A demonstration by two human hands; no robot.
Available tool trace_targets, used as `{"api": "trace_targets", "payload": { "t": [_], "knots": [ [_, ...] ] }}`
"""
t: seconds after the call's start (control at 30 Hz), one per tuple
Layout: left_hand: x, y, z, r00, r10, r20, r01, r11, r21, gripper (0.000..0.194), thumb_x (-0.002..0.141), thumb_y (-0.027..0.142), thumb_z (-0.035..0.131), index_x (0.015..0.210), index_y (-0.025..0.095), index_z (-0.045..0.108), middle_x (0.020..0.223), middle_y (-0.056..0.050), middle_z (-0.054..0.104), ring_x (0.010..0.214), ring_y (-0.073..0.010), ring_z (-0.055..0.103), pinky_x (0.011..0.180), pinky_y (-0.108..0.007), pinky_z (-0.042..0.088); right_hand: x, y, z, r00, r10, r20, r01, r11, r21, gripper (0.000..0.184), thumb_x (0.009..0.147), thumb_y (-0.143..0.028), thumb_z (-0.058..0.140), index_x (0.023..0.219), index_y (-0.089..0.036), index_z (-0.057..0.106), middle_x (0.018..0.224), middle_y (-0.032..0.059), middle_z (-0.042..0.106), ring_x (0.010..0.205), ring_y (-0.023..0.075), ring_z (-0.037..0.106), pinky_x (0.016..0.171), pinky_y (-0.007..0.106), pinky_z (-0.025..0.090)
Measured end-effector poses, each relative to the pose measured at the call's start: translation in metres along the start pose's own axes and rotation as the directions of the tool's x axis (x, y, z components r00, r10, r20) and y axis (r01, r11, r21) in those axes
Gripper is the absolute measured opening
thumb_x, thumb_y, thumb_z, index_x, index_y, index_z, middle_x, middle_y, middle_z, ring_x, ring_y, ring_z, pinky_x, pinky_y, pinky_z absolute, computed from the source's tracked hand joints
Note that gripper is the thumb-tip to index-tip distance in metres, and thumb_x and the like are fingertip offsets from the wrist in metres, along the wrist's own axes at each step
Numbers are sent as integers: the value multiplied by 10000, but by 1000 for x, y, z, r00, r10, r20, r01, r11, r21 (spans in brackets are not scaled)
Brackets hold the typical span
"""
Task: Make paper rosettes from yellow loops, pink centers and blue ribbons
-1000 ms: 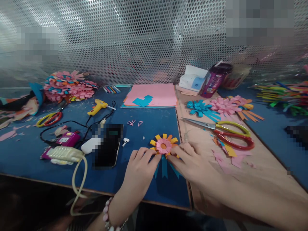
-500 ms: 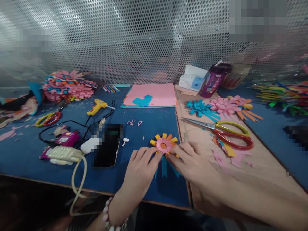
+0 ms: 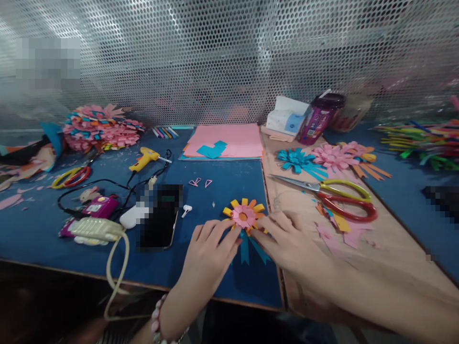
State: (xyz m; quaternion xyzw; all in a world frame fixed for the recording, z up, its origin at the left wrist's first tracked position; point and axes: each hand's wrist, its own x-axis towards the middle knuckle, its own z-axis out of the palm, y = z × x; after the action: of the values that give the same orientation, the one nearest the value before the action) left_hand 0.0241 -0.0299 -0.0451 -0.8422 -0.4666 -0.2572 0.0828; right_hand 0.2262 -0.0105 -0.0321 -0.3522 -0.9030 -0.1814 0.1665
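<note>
Close to the blue table's front edge is a paper flower (image 3: pixel 244 216) with a pink middle, yellow-orange loops around it and blue strips (image 3: pixel 245 249) hanging below. My left hand (image 3: pixel 210 246) grips its lower left side, fingers closed on the petals. From the right, my right hand (image 3: pixel 283 239) pinches the lower right petals. Both sets of fingertips partly cover the flower's lower rim. Right of my right hand, large scissors (image 3: pixel 332 193) with yellow and red handles lie on brown board among paper scraps (image 3: pixel 344 229).
Blue (image 3: pixel 299 161) and pink (image 3: pixel 333 157) paper flowers lie at right, near a purple cup (image 3: pixel 320 119). Pink sheets (image 3: pixel 229 136) are stacked at the back. On the left are a phone (image 3: pixel 159 217), a yellow glue gun (image 3: pixel 145 160), a power strip (image 3: pixel 96 229) and cables.
Both hands stay at the flower with almost no movement. My left thumb and fingers shift slightly at its lower left edge.
</note>
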Motion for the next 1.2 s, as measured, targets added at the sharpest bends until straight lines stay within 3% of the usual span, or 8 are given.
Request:
{"api": "trace_targets", "payload": {
  "t": [0.1,0.2,0.33,0.7,1.2],
  "knots": [
    [-7,2,-4,999,43,-23,-44,997,-58,181,873,222,587,1038,207,661,1060,-28,674,949,-201,551,778,-339,407,-3,0,-5,1000,4,-21,-4,1000,7,136,870,-145,534,887,-195,660,907,48,635,868,218,451,710,363,298],
    [-15,4,-9,987,160,-19,-162,978,-131,181,875,209,580,1029,195,673,1085,-18,680,964,-202,543,797,-340,421,-11,-3,-8,997,-11,-78,15,999,52,168,908,-196,497,916,-204,665,880,35,656,850,205,471,696,360,294],
    [-19,4,-14,971,238,19,-230,956,-181,213,888,224,558,1062,181,672,1120,-4,682,982,-214,539,789,-352,445,-27,-10,-9,994,-21,-110,36,990,139,224,937,-223,457,984,-196,674,1015,7,695,887,193,504,731,367,318],
    [-20,3,-11,975,221,20,-211,953,-218,220,888,232,560,1072,179,669,1116,14,686,1001,-236,544,782,-382,467,-47,-27,-10,991,131,-31,-126,982,138,297,954,-260,404,1132,-252,642,1186,-41,652,996,178,549,817,382,338],
    [-22,3,-9,977,215,19,-206,955,-212,218,883,223,567,1072,183,667,1116,13,686,993,-229,544,780,-377,456,-47,-33,-12,983,182,-40,-176,977,118,285,940,-261,432,1115,-266,657,1191,-72,644,979,199,564,811,410,335]
  ]
}}
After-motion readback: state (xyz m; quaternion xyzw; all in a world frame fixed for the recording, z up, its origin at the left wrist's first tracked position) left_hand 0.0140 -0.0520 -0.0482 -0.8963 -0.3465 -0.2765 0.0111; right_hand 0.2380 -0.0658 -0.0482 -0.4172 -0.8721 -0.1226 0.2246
